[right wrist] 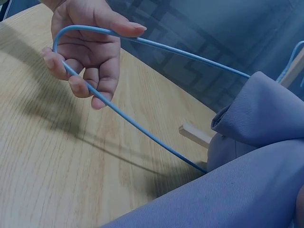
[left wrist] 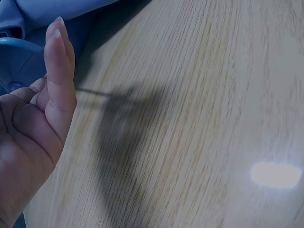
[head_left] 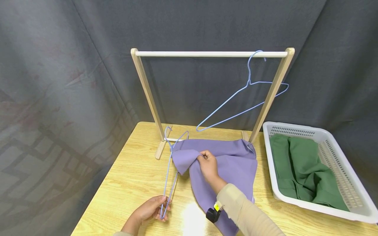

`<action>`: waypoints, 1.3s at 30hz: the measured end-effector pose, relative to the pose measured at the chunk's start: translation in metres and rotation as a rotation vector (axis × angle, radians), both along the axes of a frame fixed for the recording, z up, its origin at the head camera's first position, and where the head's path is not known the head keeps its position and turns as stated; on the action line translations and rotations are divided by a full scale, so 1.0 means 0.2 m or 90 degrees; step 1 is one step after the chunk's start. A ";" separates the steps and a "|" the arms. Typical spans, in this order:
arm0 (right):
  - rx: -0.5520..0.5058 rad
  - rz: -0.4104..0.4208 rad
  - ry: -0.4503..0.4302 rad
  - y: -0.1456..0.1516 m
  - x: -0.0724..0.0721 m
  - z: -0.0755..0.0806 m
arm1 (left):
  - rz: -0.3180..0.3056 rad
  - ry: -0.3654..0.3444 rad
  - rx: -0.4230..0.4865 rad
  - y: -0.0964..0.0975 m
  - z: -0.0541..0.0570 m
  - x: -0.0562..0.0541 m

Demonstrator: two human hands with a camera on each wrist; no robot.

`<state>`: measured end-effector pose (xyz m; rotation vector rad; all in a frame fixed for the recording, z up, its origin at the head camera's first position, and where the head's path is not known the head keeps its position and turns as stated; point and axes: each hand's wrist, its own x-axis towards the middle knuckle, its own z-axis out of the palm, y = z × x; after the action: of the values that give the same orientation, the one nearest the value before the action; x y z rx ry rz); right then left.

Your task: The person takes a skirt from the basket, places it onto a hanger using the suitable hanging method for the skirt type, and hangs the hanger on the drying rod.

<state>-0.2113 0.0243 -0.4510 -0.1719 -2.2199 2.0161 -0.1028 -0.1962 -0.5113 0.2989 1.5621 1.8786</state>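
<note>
A thin blue clothes hanger (head_left: 167,175) slants up from the table's front, its near end in my left hand (head_left: 152,208). In the right wrist view, the left thumb presses the upper wire and the fingers curl under the lower one. My right hand (head_left: 209,166) pinches a folded edge of a purple garment (head_left: 233,167) over the hanger's middle. That fold covers part of the wires, while the hook and far tip show beyond it. The rest of the garment lies spread on the table beneath my right forearm. Some right fingers are hidden by cloth.
A drying rack with a white bar (head_left: 192,54) and wooden legs stands behind the garment. From its right side hangs another blue hanger (head_left: 224,102). A white basket (head_left: 313,209) holding folded green cloth (head_left: 307,167) stands at the right. Dark curtains surround the wooden table (head_left: 130,177).
</note>
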 end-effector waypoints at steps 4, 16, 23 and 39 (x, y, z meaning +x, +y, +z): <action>0.000 -0.001 0.007 -0.01 0.01 -0.01 | -0.002 -0.001 0.004 0.01 -0.01 0.00; -0.002 0.000 0.029 -0.04 0.01 -0.05 | -0.003 -0.018 0.000 0.03 -0.01 0.00; 0.015 0.013 0.046 -0.06 0.01 -0.07 | 0.000 -0.015 -0.011 0.05 -0.01 0.01; 0.091 0.043 0.066 -0.08 0.05 -0.11 | -0.002 -0.038 0.007 0.08 0.00 0.01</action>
<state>-0.2017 0.0083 -0.4723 0.0217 -2.3225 1.8423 -0.1002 -0.1811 -0.5111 0.2469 1.5109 1.8777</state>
